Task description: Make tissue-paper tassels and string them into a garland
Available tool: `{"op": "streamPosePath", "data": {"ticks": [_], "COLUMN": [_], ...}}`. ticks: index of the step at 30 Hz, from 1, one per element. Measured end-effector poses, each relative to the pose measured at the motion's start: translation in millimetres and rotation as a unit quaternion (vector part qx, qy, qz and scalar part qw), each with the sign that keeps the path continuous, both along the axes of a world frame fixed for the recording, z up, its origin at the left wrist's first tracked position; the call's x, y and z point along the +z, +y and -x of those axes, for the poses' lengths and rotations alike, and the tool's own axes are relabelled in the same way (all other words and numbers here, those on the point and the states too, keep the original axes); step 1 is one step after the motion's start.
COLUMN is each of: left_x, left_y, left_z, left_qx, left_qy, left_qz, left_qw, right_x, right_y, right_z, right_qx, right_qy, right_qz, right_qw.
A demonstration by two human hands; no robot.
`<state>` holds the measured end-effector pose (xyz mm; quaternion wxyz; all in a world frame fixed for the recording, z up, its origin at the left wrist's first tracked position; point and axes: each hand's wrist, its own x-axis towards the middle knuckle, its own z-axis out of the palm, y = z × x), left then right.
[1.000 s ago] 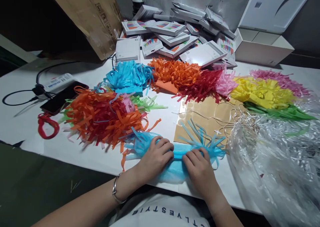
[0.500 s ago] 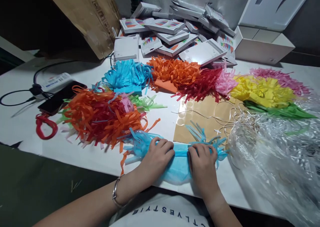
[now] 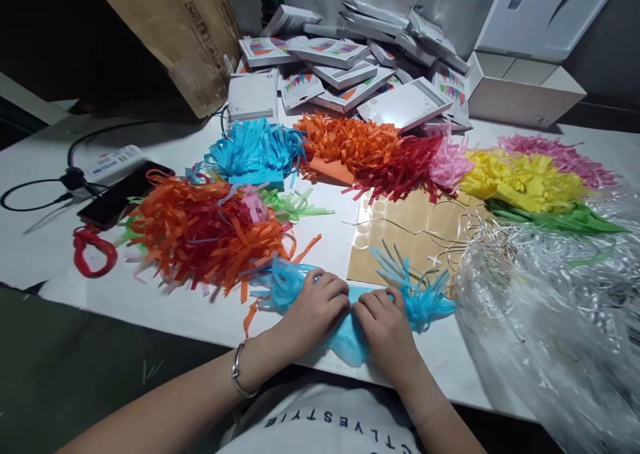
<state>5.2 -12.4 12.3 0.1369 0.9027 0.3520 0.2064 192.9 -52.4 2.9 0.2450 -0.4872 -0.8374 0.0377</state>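
While blue fringed tissue [image 3: 349, 346] lies on the desk [image 3: 190, 313], lower centre of frame, the left hand [image 3: 319, 307] and right hand [image 3: 383, 322] hold its middle, fingers clamped on the folds. It looks light, soft and tearable, best pinched gently between the fringes.

Prob. craft wkshp, dim at edges: w/ piled boxes [image 3: 331, 53] at 12 o'clk, fringed tissue [image 3: 349, 344] at 6, carton [image 3: 213, 54] at 11.
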Motion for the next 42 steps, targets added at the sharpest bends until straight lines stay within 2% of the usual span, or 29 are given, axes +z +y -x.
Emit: {"op": "streamPosePath", "data": {"ticks": [3,7,11,14,16,20,22,25,30,34,42], "left_x": [0.8,5.6,14.7,19.3,19.0,15.2,15.9,21.3,25.2,15.3,-4.5], "left_y": [-1.0,-3.2,-5.7,-6.0,-5.7,-1.2,5.6,20.1,30.4,26.8,35.2], "left_z": [1.9,1.9,-8.0,-16.0,-18.4,-19.3,-20.6,-22.9,-18.5,-9.8,-1.8], "left_qx": [0.022,0.040,0.078,0.107,0.090,0.008,-0.028,-0.066,-0.071,-0.089,-0.062], "left_qy": [-0.017,0.001,0.078,0.144,0.157,0.161,0.178,0.191,0.147,0.107,0.083], "left_qz": [0.045,0.068,0.054,0.012,-0.030,-0.097,-0.102,-0.070,-0.061,-0.069,-0.054], "left_qw": [0.999,0.997,0.992,0.984,0.983,0.982,0.978,0.977,0.985,0.988,0.993], "right_x": [2.0,6.0,9.1,11.3,12.5,12.1,10.7,8.1,3.1,0.5,-2.5], "right_y": [-3.1,-9.4,-9.5,-6.1,-4.7,-5.0,-4.6,-1.6,4.7,7.7,9.1], "right_z": [-9.4,-28.0,-28.7,-21.3,-18.1,-17.0,-15.7,-10.5,-2.2,-3.4,-8.2], "right_qx": [0.000,-0.043,-0.110,-0.147,-0.145,-0.073,-0.046,-0.031,-0.031,-0.041,-0.089], "right_qy": [-0.005,0.003,-0.002,-0.025,-0.037,-0.042,-0.050,-0.074,-0.108,-0.106,-0.078], "right_qz": [0.004,0.020,0.065,0.069,0.059,0.029,0.012,-0.007,-0.027,-0.028,-0.009], "right_qw": [1.000,0.999,0.992,0.986,0.987,0.996,0.998,0.997,0.993,0.993,0.993]}}
